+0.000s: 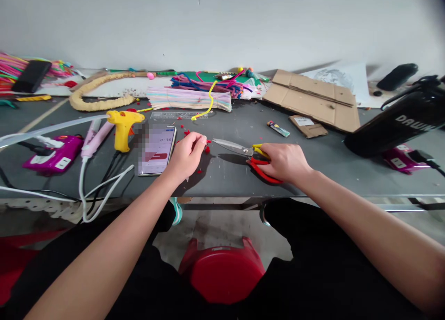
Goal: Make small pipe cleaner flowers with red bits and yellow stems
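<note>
My right hand (pixel 287 161) grips a pair of scissors (pixel 233 147) with yellow and red handles. The blades point left toward my other hand and look nearly closed. Just short of their tips, my left hand (pixel 189 154) is closed in a pinch. Whatever sits between its fingertips is too small to make out. Small red scraps (pixel 207 149) lie at and below those fingertips. Left of this hand lies a phone (pixel 163 151) with a timer on its screen, partly blurred out.
A yellow glue gun (pixel 122 131), a purple power strip (pixel 57 155) and cables fill the left. Pipe cleaners (pixel 189 99) and a yellow pipe cleaner (pixel 210 102) lie behind. Cardboard (pixel 313 100), a glue tube (pixel 278 128) and a black bottle (pixel 389 121) stand right.
</note>
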Action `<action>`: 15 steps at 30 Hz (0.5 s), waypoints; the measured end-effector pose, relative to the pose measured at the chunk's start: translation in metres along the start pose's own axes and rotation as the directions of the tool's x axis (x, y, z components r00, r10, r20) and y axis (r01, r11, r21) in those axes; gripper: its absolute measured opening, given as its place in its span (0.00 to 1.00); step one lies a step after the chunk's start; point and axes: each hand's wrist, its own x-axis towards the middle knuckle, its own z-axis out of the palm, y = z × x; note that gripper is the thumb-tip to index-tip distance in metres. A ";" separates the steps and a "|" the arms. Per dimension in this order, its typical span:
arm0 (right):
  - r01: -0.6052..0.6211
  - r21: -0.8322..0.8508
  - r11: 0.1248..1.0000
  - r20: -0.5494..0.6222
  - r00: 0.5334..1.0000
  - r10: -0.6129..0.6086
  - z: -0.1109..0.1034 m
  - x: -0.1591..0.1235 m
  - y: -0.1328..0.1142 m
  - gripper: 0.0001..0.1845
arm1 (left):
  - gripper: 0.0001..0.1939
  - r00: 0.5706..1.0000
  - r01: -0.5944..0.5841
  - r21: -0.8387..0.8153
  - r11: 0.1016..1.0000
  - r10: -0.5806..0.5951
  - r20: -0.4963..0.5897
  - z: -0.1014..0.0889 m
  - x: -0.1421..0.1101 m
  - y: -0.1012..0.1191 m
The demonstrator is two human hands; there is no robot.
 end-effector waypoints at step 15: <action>-0.035 0.027 0.999 -0.016 0.999 0.035 0.001 0.002 -0.008 0.28 | 0.15 0.998 -0.062 0.064 0.996 0.063 -0.017 -0.001 0.000 -0.001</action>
